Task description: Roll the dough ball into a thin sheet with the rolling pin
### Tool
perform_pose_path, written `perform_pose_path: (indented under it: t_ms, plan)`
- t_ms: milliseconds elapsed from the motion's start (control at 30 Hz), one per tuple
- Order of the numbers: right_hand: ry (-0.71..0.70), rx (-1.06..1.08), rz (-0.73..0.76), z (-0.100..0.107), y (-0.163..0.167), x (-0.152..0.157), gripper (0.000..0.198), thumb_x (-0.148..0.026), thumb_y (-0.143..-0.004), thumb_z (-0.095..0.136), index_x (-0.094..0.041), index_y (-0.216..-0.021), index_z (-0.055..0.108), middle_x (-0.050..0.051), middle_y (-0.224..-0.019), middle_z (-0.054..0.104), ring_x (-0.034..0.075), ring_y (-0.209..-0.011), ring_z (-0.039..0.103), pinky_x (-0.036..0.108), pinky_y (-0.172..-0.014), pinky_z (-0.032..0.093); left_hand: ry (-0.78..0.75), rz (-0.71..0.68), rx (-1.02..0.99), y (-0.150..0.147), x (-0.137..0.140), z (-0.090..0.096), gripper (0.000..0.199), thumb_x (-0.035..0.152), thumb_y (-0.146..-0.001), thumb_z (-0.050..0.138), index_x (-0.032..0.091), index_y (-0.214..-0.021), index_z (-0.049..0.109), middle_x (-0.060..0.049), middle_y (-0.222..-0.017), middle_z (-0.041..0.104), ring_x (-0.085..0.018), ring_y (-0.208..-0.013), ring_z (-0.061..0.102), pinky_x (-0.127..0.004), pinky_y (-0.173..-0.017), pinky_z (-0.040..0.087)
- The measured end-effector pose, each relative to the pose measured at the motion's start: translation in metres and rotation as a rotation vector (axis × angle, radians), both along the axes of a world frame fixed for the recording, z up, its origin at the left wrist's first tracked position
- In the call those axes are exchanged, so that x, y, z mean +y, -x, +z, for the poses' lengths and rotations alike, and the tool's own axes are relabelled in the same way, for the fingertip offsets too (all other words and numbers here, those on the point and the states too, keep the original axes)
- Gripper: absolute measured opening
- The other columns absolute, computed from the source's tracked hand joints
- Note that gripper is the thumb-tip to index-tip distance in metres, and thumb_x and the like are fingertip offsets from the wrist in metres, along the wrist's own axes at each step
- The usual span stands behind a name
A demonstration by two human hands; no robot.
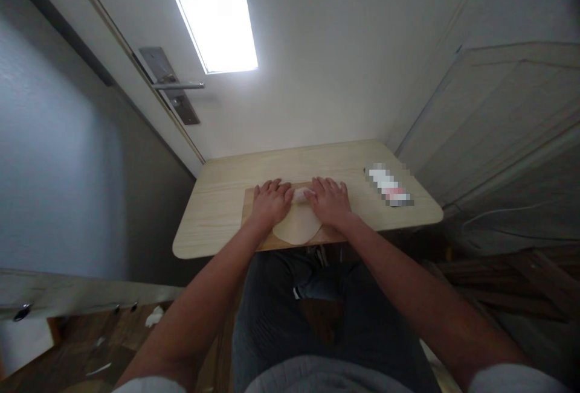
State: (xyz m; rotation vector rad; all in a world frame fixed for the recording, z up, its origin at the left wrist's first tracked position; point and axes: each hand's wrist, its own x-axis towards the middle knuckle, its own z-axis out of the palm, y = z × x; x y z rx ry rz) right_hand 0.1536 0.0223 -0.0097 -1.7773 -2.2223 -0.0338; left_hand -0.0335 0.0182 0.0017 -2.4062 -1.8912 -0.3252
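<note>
A pale, round, flat sheet (296, 227), like a wrap or thin dough, lies on a wooden board (248, 203) at the near edge of the small table. At its far side is a whitish lump (301, 195); whether this is a fold of the sheet or a separate piece I cannot tell. My left hand (272, 204) presses on the sheet's left side, fingers curled forward and thumb against the lump. Opposite it, my right hand (330, 201) bends over the right side, its thumb also touching the lump. Both hands hide the sheet's sides.
A blurred-out object (388, 186) lies on the right of the light wooden table (212, 200). Behind the table stands a white door with a metal handle (179, 86) and a bright window (217, 19). My legs are under the near edge. White scraps (154, 316) lie on the floor at left.
</note>
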Motion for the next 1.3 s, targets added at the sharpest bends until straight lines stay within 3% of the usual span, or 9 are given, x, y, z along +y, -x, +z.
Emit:
perform_pose_path:
  t_ms: [300,700,867,1300]
  plan:
    - [-0.112,-0.029,-0.005,-0.015,-0.006,-0.057,0.064,-0.052,-0.102,0.029,-0.008,-0.146,0.041,0.021,-0.152,0.041,0.033,-0.142,0.032,0.059,-0.113,0.019,-0.031,-0.018,-0.046,-0.004,-0.045,-0.005,0.054,0.048,-0.103,0.019,0.027,-0.146,0.044,-0.006,-0.150,0.049,-0.026,-0.142,0.036,-0.056,-0.116,0.026]
    - [-0.155,-0.018,0.008,-0.019,-0.015,-0.131,0.061,-0.048,-0.102,0.031,-0.011,-0.150,0.038,0.016,-0.156,0.036,0.029,-0.147,0.026,0.057,-0.115,0.021,-0.059,-0.063,-0.070,-0.006,-0.112,-0.009,0.055,0.048,-0.103,0.025,0.026,-0.152,0.036,-0.005,-0.156,0.041,-0.026,-0.148,0.028,-0.054,-0.119,0.023]
    - [-0.151,-0.034,0.011,-0.017,-0.017,-0.130,0.058,-0.046,-0.102,0.031,-0.012,-0.149,0.039,0.015,-0.156,0.037,0.029,-0.146,0.028,0.058,-0.115,0.021,-0.044,-0.057,-0.078,-0.005,-0.112,-0.011,0.055,0.049,-0.103,0.025,0.028,-0.153,0.034,-0.004,-0.157,0.040,-0.025,-0.148,0.027,-0.054,-0.119,0.022]
    - [-0.139,-0.006,-0.004,-0.019,-0.009,-0.084,0.060,-0.047,-0.102,0.033,-0.008,-0.147,0.041,0.020,-0.154,0.039,0.032,-0.144,0.030,0.063,-0.114,0.017,-0.045,-0.026,-0.043,-0.006,-0.071,-0.011,0.057,0.052,-0.102,0.021,0.026,-0.151,0.037,-0.004,-0.155,0.043,-0.025,-0.146,0.031,-0.052,-0.118,0.023]
